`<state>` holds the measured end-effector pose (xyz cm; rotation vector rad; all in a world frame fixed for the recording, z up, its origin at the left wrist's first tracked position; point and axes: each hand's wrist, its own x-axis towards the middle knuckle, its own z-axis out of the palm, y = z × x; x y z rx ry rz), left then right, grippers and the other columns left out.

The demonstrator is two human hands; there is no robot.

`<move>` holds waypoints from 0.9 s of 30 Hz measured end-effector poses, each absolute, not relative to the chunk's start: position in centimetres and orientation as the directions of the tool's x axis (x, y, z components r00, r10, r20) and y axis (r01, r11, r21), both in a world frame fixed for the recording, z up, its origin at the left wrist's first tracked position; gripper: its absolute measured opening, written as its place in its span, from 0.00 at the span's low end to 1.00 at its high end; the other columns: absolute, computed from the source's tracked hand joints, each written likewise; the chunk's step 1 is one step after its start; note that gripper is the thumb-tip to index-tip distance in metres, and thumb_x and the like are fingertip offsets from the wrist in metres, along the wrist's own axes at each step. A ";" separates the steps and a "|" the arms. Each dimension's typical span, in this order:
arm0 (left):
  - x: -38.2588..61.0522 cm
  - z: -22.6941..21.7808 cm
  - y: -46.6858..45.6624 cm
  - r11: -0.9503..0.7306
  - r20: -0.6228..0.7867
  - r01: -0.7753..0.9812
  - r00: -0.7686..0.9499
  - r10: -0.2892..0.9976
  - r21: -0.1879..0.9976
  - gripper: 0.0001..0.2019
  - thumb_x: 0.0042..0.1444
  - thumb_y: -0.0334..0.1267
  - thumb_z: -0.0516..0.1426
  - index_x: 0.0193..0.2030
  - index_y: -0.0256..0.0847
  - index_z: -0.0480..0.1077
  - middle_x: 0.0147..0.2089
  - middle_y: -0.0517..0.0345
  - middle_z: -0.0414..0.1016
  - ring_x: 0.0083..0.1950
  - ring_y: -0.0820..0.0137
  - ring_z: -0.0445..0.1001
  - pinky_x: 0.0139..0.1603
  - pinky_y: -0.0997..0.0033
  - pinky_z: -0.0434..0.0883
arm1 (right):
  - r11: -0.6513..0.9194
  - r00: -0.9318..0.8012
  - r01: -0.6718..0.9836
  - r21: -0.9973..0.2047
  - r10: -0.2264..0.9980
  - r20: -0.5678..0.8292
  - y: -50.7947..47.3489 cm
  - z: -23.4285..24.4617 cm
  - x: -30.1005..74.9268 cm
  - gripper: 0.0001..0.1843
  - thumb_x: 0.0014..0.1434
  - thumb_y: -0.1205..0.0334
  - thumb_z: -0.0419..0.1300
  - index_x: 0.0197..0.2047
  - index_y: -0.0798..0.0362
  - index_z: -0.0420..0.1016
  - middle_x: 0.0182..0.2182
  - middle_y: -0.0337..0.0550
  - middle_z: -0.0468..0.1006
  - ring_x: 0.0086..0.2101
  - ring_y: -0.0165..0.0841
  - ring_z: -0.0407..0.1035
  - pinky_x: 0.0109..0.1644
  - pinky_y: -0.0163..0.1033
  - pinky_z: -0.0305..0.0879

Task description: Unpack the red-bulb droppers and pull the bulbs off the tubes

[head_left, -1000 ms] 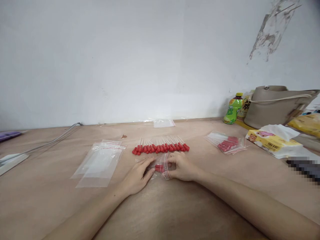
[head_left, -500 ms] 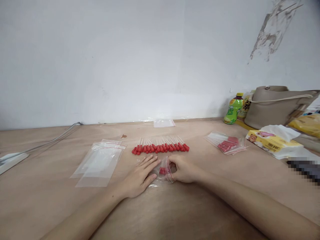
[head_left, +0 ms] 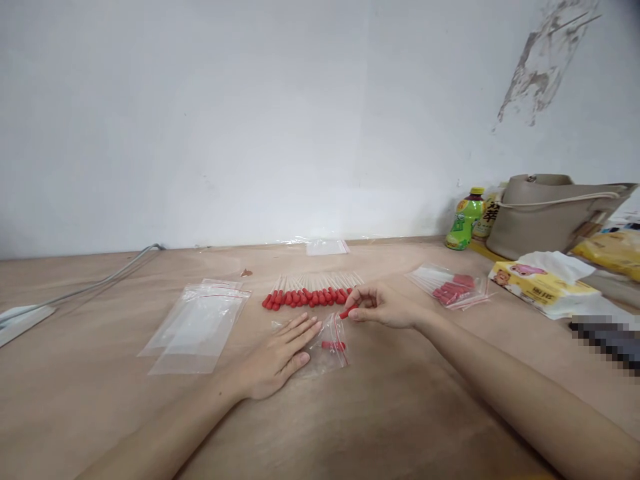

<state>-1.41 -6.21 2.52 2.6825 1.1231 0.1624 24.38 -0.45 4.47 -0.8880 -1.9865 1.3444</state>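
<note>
My left hand (head_left: 280, 353) lies flat with its fingers stretched out, pressing a clear zip bag (head_left: 325, 363) onto the table. Inside that bag, a red tip (head_left: 333, 346) shows near the zip opening at the right. My right hand (head_left: 377, 305) pinches a red-tipped stick (head_left: 347, 312) by its red end, just above the bag's opening. Where the rest of that stick runs is hard to make out. Just beyond both hands, a row of red-tipped sticks (head_left: 305, 297) lies with pale shafts pointing to the wall; my right fingers cover its right end.
Flat zip bags (head_left: 195, 333) lie at the left, and another bag (head_left: 327, 247) by the wall. A bag of red-tipped sticks (head_left: 453, 288) rests at the right, near a yellow tissue pack (head_left: 543, 283). Behind stand a green bottle (head_left: 465, 220) and a grey-brown handbag (head_left: 540, 217).
My right hand has moved from the bag's opening up towards the row and now pinches a red-tipped stick. The bag's opening lies flatter. My left hand has stayed in place.
</note>
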 end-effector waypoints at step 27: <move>-2.5 1.9 -6.3 -0.654 0.034 0.755 0.653 0.757 0.052 0.29 0.60 0.52 0.41 0.65 0.45 0.37 0.67 0.54 0.32 0.67 0.58 0.32 0.64 0.50 0.42 | 0.191 -0.579 0.360 -0.913 0.813 -0.058 0.2 5.9 26.8 0.14 0.40 0.65 0.65 0.34 0.57 0.73 0.29 0.40 0.76 0.29 0.27 0.68 0.33 0.31 0.63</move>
